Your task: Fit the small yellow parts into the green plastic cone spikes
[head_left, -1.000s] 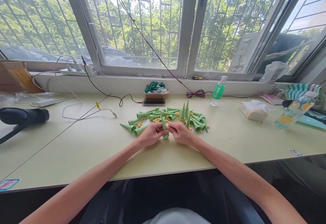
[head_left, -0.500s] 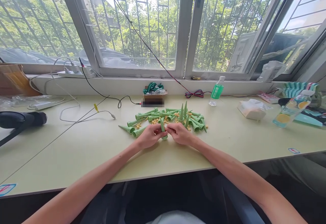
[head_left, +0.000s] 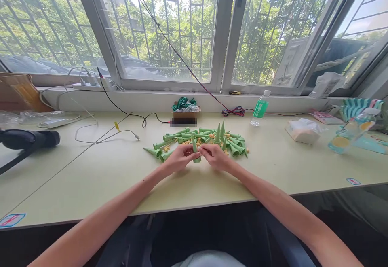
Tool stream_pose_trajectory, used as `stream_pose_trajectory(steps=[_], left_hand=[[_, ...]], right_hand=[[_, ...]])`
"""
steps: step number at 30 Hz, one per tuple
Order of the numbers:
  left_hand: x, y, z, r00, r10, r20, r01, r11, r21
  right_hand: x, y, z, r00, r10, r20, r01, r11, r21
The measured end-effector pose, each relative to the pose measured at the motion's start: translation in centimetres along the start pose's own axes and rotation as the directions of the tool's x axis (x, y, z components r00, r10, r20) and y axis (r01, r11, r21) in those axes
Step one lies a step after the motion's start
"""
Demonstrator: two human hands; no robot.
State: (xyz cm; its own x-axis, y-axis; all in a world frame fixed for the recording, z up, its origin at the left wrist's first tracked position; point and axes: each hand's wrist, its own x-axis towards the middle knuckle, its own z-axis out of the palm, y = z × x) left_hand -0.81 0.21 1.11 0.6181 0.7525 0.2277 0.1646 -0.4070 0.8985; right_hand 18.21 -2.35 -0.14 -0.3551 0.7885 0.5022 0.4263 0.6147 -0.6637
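A pile of green plastic cones [head_left: 209, 137] lies on the pale table [head_left: 91, 178], mixed with several small yellow pieces [head_left: 165, 149]. Both my hands meet just in front of the pile. My left hand [head_left: 178, 159] is closed around a green cone [head_left: 195, 153] that stands nearly upright, its wide end down. My right hand [head_left: 216, 157] pinches at the same cone from the right, fingers closed near its middle. Whether a yellow piece is between those fingers I cannot make out.
A small box [head_left: 184, 118] with green stuff sits behind the pile. Cables [head_left: 127, 115] run across the left of the table, a black device [head_left: 28, 138] at far left. A green-labelled bottle [head_left: 260, 109], tissue pack [head_left: 303, 131] and lemon drink bottle [head_left: 348, 134] stand right.
Both hands have stayed together on the cone, shifting only slightly; the cone stands a little more upright. The view has swayed a little.
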Motion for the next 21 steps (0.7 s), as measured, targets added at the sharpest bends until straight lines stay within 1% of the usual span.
stream_pose_trajectory(steps=[4,7,10,14,21], left_hand=[[0.02,0.36,-0.14,0.991,-0.132,-0.002,0.130,0.980,-0.150],[0.06,0.47,-0.33,0.986,-0.167,0.004,0.164,0.961,-0.224],[0.09,0.47,-0.48,0.988,-0.150,0.023,0.151,0.958,-0.245],[0.09,0.30,-0.48,0.994,-0.106,0.018,0.107,0.970,-0.218],[-0.02,-0.31,-0.48,0.997,-0.066,0.029,0.071,0.976,-0.204]], right_hand=[[0.00,-0.22,-0.33,0.998,0.042,0.040,-0.043,0.998,0.046],[-0.08,-0.46,-0.57,0.997,0.033,0.075,-0.038,0.997,0.064],[-0.18,-0.57,-0.69,0.996,0.014,0.084,-0.018,0.999,0.048],[-0.27,-0.37,-0.69,0.998,-0.028,0.058,0.028,1.000,0.014],[-0.41,-0.26,-0.56,0.994,-0.086,0.060,0.088,0.996,-0.023]])
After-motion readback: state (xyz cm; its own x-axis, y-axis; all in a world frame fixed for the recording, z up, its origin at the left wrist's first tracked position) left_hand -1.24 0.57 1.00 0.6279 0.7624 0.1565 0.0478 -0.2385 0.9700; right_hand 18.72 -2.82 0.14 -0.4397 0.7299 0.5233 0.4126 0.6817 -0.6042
